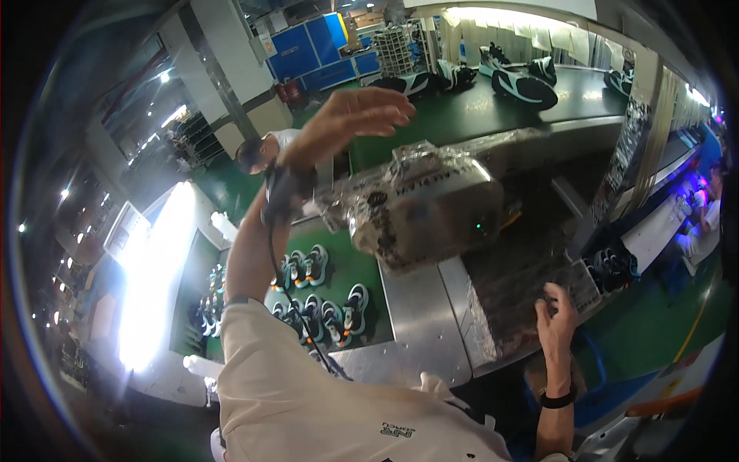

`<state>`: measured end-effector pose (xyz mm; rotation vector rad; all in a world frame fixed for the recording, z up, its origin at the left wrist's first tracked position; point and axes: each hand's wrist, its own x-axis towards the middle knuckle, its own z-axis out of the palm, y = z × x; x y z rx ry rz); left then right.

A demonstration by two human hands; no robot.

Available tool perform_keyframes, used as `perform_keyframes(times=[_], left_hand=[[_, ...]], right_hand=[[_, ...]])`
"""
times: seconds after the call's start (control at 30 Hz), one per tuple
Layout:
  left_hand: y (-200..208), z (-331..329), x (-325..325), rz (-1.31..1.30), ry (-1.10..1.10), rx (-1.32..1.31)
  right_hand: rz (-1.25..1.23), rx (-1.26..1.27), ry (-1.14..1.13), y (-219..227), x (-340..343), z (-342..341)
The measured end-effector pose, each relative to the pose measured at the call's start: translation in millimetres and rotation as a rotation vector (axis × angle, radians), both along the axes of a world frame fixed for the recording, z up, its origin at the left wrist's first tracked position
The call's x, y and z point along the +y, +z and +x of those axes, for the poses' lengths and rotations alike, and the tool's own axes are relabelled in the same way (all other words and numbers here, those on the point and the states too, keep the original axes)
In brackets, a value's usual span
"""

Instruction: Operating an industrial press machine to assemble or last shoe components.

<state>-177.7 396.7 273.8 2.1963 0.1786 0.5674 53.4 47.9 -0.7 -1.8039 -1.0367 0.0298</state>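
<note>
My left hand [360, 115] is raised high at the far side, its fingers stretched out with nothing in them. It is above a plastic-wrapped, rounded machine housing [431, 215] with a small green light, and near the shoes on the far belt. A dark cable runs along my left forearm. My right hand [556, 319] is lower right, beside the dark worn bench surface [516, 292]. Its fingers are loosely bent, thumb apart, and I see nothing held. Close to it, a dark shoe [612, 268] sits at the right end of the bench.
Black-and-white shoes [525, 88] stand on the far green belt [454, 115]. Several shoes [312, 316] stand on a lower green belt at left. A steel plate [427, 316] lies before me. A co-worker [265, 150] is beyond my left arm; a metal post [627, 146] rises at right.
</note>
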Motion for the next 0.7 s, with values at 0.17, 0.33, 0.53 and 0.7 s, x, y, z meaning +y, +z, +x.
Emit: perform_keyframes(times=[0.17,0.33,0.53,0.7], left_hand=[[2.6,72.3,188.9,0.164,0.379,0.186],[-19.0,112.0,269.8,0.384,0.528,0.316],[-30.9,126.1,277.3,0.24,0.537,0.478],[0.8,123.5,193.0,0.856,0.633,0.309]], right_hand=[[-0.001,-0.353,-0.213,-54.3,-5.7,34.4],[-0.028,-0.236,-0.279,-42.7,11.3,32.5],[0.004,-0.24,-0.266,-45.3,16.2,37.1],[-0.027,-0.274,-0.257,-30.0,3.0,31.0]])
